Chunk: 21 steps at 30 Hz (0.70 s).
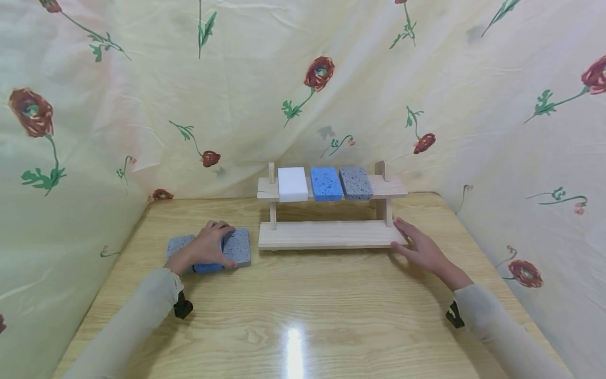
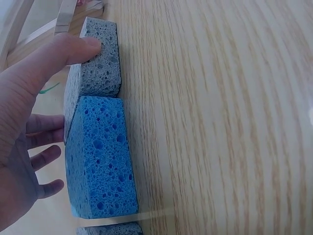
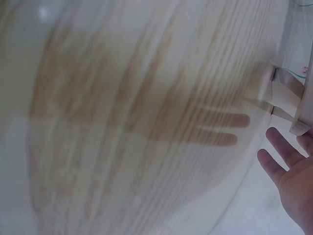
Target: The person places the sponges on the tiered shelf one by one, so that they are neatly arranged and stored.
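Observation:
My left hand [image 1: 208, 246] is over a row of sponges on the table, left of a wooden shelf. It grips the grey speckled sponge [image 1: 239, 247] at the row's right end. The thumb [image 2: 80, 49] presses that sponge's front side while the fingers reach behind. Beside it, partly under my palm, lies a blue sponge [image 2: 110, 161]. Another grey sponge [image 1: 179, 244] lies at the left end. My right hand [image 1: 423, 252] touches the right end of the shelf's lower board [image 1: 326, 234] with straight, spread fingers [image 3: 271, 166].
On the shelf's upper board [image 1: 390, 185] stand a white block [image 1: 292, 184], a blue sponge [image 1: 326, 184] and a grey sponge [image 1: 356, 183], side by side. Behind and beside the wooden table [image 1: 303, 300] hangs a flowered cloth [image 1: 246, 105].

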Available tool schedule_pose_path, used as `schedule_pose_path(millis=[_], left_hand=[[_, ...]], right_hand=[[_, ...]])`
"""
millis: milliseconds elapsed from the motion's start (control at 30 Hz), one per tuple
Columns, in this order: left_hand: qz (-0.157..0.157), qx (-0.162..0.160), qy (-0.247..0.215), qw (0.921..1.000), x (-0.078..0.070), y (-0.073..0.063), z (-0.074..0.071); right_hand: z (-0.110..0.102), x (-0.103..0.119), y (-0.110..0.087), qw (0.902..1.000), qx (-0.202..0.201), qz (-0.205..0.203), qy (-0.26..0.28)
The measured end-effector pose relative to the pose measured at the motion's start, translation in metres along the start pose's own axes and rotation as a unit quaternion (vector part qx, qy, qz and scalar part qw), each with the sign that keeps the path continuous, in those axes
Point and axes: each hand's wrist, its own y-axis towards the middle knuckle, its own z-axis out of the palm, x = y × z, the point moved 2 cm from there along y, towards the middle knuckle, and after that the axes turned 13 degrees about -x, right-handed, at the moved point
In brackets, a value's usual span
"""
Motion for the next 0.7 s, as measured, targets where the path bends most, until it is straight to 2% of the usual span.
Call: schedule_pose_path(millis=[300,700], left_hand=[[0.006,-0.003,0.007,1.0,0.0007,0.0035,0.0021],[0.011,-0.022,-0.009,0.9997,-0.0029,0.0032,-0.0003]], right_hand=[[0.0006,-0.0012,0.0007,1.0,-0.005,0.0,0.0],[0.0002,0.0004,0.0002,0.9999,0.0,0.007,0.008]])
